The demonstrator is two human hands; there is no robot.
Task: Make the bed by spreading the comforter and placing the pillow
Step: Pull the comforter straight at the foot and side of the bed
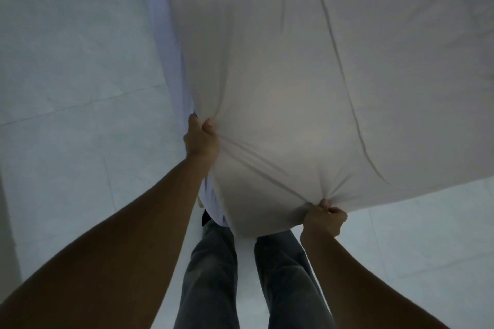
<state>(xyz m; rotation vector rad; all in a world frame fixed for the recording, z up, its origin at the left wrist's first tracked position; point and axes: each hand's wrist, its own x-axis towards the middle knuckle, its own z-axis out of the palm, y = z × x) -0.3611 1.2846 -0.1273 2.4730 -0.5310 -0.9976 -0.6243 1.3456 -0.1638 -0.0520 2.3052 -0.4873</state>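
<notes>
A pale beige comforter (294, 61) fills the upper and middle of the head view, stretched out in front of me and covering the bed. My left hand (201, 139) grips its left edge, thumb on top and fingers curled under the cloth. My right hand (324, 222) pinches a bunched near corner lower down, at the right. A taut fold runs between the two hands. A light bluish sheet (171, 43) shows along the comforter's left side. No pillow is in view.
Pale tiled floor (66, 75) lies to the left and at the lower right (427, 235). My legs in grey jeans (213, 275) stand right below the comforter's near corner. A lighter strip runs along the far left edge.
</notes>
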